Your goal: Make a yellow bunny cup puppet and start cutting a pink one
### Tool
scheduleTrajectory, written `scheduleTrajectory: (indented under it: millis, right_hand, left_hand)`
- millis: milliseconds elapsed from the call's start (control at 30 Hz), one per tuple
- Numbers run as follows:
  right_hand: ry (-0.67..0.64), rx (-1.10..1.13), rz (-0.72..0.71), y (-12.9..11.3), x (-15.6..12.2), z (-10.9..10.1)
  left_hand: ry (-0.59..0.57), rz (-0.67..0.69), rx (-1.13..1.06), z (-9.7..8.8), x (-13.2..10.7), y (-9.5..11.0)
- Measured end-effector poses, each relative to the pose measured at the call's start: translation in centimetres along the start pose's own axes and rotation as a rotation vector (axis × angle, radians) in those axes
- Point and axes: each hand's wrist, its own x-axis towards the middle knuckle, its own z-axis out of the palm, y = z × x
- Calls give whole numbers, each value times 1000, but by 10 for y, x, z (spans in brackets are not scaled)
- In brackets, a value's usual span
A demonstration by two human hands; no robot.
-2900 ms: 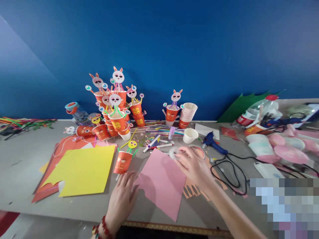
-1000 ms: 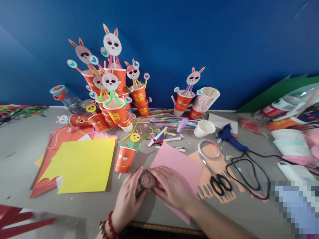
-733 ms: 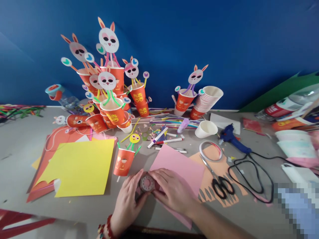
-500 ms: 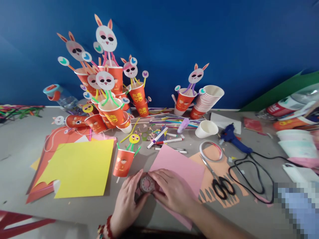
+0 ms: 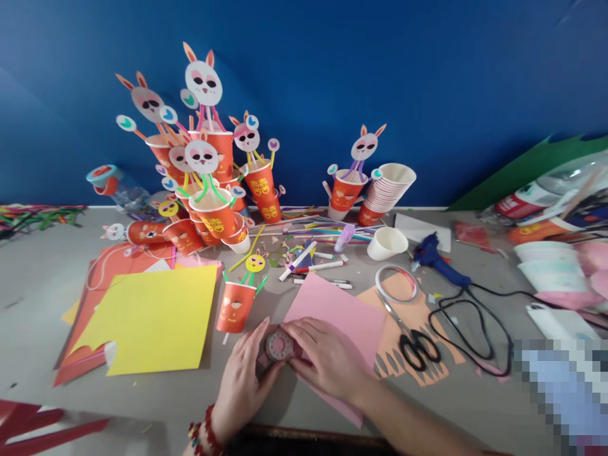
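Hands (image 5: 243,368) (image 5: 327,358) closer; probably straws (image 5: 261,287) in cup (image 5: 236,307).

Object (image 5: 279,346) between the hands (image 5: 325,362), scissors (image 5: 405,327) to the right (tape roll (image 5: 413,280) just behind)

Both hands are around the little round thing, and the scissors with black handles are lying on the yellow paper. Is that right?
Not quite: the scissors lie on the orange paper, not the yellow paper. The head view shows it. The left hand and right hand are around the little round thing.
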Motion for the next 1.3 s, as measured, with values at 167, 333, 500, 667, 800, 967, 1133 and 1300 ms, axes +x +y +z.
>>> scheduleTrajectory:
  millis: [167,333,500,667,800,967,1133,1300]
  right_hand:
    - [-9,-13,-11,0,0,0]
    - [-2,-16,-34,-1,1,0]
    - [9,4,-52,0,1,1]
    - [5,14,-65,1,2,0]
    - [18,12,-86,3,2,1]
    - [0,-7,-79,5,3,2]
    - [0,-5,-71,6,2,3]
    - [1,11,-35,6,0,5]
  left_hand:
    - [-17,-14,-34,-1,-1,0]
    - [-27,-16,-62,-2,-1,-2]
    - [-10,-5,-56,0,-2,-3]
    - [-8,4,-31,1,-3,-4]
    - [-17,-1,-28,1,-3,-4]
    - [-37,-14,-46,-1,-1,-3]
    - [-69,-29,-55,-2,0,-1]
    - [-91,-16,-39,-5,3,2]
